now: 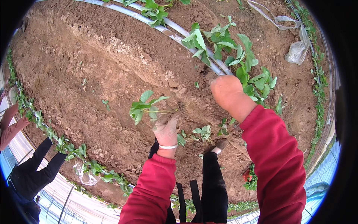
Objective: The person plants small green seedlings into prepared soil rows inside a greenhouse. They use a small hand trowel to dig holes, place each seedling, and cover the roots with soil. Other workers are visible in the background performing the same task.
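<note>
My left hand (166, 130), dusty with soil and with a white band at the wrist, is closed on a strawberry seedling (143, 108). The seedling lies sideways, its green toothed leaves to the left and its thin roots (182, 104) to the right, above the soil. My right hand (227, 91) is curled like a fist against the bed, at the near end of the visible pale drip hoses (186, 39). Its fingertips are hidden, and what they hold, if anything, does not show. Leafy strawberry plants (257, 82) stand just right of that hand.
Loose seedlings (203, 132) lie near my shoe (220, 145). A clear plastic bag (298, 50) is at the far right, another bag (86, 175) at the lower left. Planted rows (71, 151) edge the brown soil (74, 97). Another person's dark-trousered legs (37, 160) show at left.
</note>
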Demonstrator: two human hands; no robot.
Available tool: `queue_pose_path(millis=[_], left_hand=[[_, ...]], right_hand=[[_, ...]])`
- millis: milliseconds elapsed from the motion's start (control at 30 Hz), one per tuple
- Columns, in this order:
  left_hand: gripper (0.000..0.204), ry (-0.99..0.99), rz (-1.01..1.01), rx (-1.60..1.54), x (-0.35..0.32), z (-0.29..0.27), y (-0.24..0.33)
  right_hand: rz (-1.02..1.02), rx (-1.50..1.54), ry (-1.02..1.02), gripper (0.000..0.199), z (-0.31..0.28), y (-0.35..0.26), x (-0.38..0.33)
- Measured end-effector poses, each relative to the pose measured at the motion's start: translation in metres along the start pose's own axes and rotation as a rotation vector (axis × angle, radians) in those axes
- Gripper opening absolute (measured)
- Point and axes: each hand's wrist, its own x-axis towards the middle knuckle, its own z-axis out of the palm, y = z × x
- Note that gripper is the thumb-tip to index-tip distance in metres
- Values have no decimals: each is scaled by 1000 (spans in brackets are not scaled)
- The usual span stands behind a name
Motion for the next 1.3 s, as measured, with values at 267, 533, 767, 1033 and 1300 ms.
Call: queue_pose_path(millis=[267,533,767,1033,1300], left_hand=[[27,-21,107,89,38,64,9],[25,-72,127,207,54,93,-9],[26,-84,291,189,69,105,-53],[17,-185,393,293,77,114,-69],[18,-167,479,996,78,135,-53]], right_hand=[[-31,20,-5,14,16,9,-22],[-2,153,45,16,36,22,-34],[-4,179,196,16,47,22,-60],[-3,251,259,16,64,25,-63],[21,332,318,16,74,24,-62]])
